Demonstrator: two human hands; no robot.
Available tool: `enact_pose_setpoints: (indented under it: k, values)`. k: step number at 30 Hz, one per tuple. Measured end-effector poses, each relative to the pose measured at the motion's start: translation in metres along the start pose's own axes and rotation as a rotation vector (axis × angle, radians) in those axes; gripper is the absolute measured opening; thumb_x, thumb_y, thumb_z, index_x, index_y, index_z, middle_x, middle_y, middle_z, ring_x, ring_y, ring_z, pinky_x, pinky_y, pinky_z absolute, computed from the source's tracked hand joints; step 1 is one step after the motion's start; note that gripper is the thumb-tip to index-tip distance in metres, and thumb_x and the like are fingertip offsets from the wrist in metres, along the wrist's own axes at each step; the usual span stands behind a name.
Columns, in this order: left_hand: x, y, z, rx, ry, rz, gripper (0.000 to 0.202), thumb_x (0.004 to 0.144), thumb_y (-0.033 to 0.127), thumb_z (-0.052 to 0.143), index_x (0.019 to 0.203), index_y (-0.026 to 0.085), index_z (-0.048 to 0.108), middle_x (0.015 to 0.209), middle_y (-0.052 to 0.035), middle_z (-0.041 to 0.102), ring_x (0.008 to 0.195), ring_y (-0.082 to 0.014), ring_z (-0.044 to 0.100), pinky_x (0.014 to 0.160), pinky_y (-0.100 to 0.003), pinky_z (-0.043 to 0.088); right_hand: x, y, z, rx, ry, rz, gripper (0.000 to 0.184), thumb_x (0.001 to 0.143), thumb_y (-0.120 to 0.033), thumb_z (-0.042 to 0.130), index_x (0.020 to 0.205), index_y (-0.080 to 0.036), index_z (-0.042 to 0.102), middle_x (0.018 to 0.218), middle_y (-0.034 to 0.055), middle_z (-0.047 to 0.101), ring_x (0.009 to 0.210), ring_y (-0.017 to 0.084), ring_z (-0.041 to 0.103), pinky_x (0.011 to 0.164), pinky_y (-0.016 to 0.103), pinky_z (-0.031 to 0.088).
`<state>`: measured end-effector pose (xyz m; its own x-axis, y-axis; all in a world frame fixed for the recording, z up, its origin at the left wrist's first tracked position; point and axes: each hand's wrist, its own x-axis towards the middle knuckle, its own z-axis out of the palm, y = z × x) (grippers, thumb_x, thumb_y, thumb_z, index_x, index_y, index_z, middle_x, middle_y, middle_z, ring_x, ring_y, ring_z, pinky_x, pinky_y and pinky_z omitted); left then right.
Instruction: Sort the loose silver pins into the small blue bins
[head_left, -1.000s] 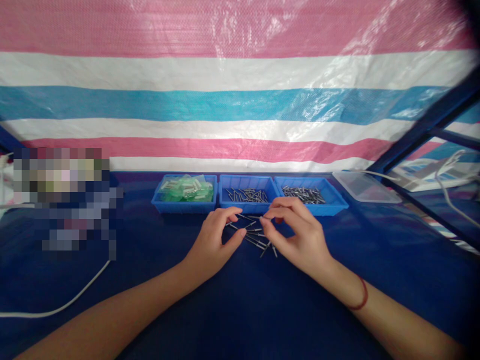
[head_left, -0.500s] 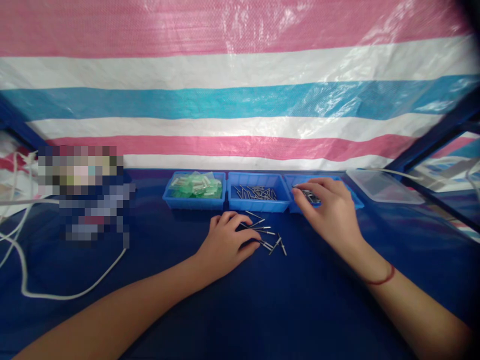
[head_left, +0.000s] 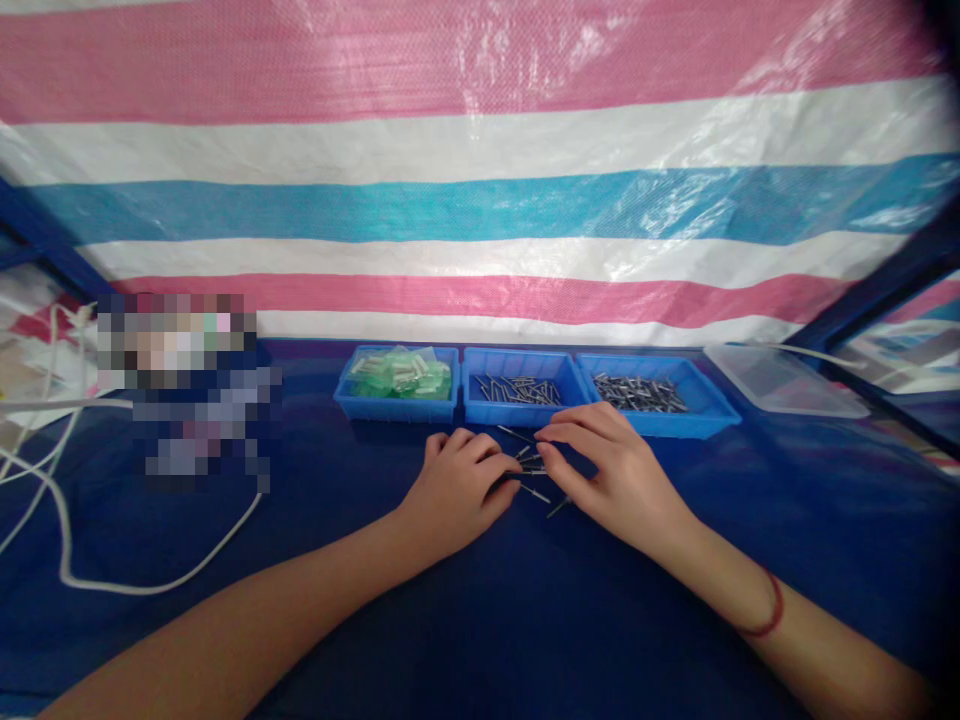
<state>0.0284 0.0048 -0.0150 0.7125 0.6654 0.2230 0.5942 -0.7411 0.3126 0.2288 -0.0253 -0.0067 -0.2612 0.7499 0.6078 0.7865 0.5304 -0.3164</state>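
Head view: at frame centre, with left hand [head_left: 459,492] and right hand [head_left: 626,475] grips parted, best pinch loose rivets [head_left: 537,494] singly.

the pins [head_left: 531,470] are slim and metallic, with dark, narrow shanks and paler, silvery ends showing on some. a small loose bunch lies on the blue table [head_left: 480,620] between the fingertips of the left hand [head_left: 457,490] and right hand [head_left: 615,470], in front of the middle tub [head_left: 517,411]. they point different ways, several bunched together. one lies aslant on the far side; two lie nearer, one beside each thumb. fingers partly hide the rest.
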Motion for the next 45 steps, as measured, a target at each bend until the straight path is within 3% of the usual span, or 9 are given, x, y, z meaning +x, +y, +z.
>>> enact_pose_setpoints:
  k: [6, 13, 19, 29, 33, 38, 45]
  values:
    - [0.001, 0.002, -0.001, 0.044, -0.029, -0.019, 0.018, 0.095, 0.029, 0.046, 0.091, 0.022, 0.062, 0.096, -0.0005, 0.062, 0.094, -0.0201, 0.049, 0.080, -0.037, 0.031, -0.001, -0.002, 0.001, 0.025, -0.070, -0.017, 0.011, 0.087, -0.019, 0.055, 0.089, -0.018, 0.067, 0.091, 0.0068, 0.067, 0.088, 0.021, 0.058, 0.080, 0.038, 0.046]
    - [0.002, 0.001, 0.002, 0.109, -0.031, -0.037, 0.019, 0.096, 0.025, 0.042, 0.092, 0.019, 0.059, 0.095, -0.0027, 0.060, 0.092, -0.0205, 0.050, 0.078, -0.037, 0.031, -0.003, -0.005, 0.007, 0.005, -0.265, 0.003, 0.008, 0.083, -0.026, 0.063, 0.086, -0.020, 0.067, 0.092, 0.0047, 0.067, 0.088, 0.021, 0.056, 0.080, 0.039, 0.044]
    - [0.001, 0.000, 0.001, 0.012, -0.014, -0.028, 0.019, 0.096, 0.023, 0.040, 0.097, 0.021, 0.059, 0.099, -0.0026, 0.060, 0.094, -0.0196, 0.051, 0.079, -0.035, 0.034, -0.005, -0.006, 0.011, -0.027, -0.352, 0.002, 0.007, 0.085, -0.020, 0.060, 0.088, -0.019, 0.066, 0.092, 0.0051, 0.065, 0.086, 0.021, 0.054, 0.077, 0.037, 0.043]
    - [0.001, -0.002, 0.002, -0.074, 0.022, -0.031, 0.019, 0.090, 0.019, 0.049, 0.107, 0.022, 0.058, 0.104, -0.0028, 0.062, 0.097, -0.0214, 0.053, 0.081, -0.035, 0.037, -0.003, -0.005, 0.012, -0.035, -0.340, -0.008, 0.004, 0.085, -0.014, 0.057, 0.083, -0.017, 0.060, 0.084, 0.0043, 0.063, 0.082, 0.020, 0.053, 0.073, 0.034, 0.041]
    - [0.002, -0.005, 0.003, -0.166, 0.108, -0.076, 0.027, 0.086, 0.025, 0.057, 0.113, 0.022, 0.057, 0.110, -0.0043, 0.062, 0.101, -0.0230, 0.053, 0.083, -0.036, 0.038, -0.003, -0.004, 0.010, 0.023, -0.285, 0.027, 0.005, 0.087, -0.016, 0.055, 0.084, -0.018, 0.058, 0.086, 0.0045, 0.064, 0.082, 0.020, 0.054, 0.074, 0.035, 0.042]
    - [0.006, -0.009, 0.001, -0.355, 0.176, -0.117, 0.017, 0.085, 0.029, 0.062, 0.099, 0.020, 0.063, 0.093, -0.0023, 0.066, 0.089, -0.0193, 0.058, 0.079, -0.032, 0.041, -0.002, -0.008, 0.009, 0.262, -0.178, 0.118, 0.006, 0.090, -0.018, 0.052, 0.085, -0.020, 0.057, 0.089, 0.0034, 0.064, 0.086, 0.017, 0.056, 0.079, 0.032, 0.044]
    - [0.006, -0.006, -0.006, -0.515, 0.224, -0.112, 0.008, 0.086, 0.026, 0.060, 0.085, 0.018, 0.064, 0.082, -0.0013, 0.066, 0.078, -0.0151, 0.060, 0.072, -0.026, 0.044, -0.004, -0.016, 0.011, 0.399, -0.134, 0.246, 0.006, 0.090, -0.023, 0.054, 0.088, -0.021, 0.059, 0.084, 0.0014, 0.062, 0.077, 0.014, 0.057, 0.068, 0.026, 0.046]
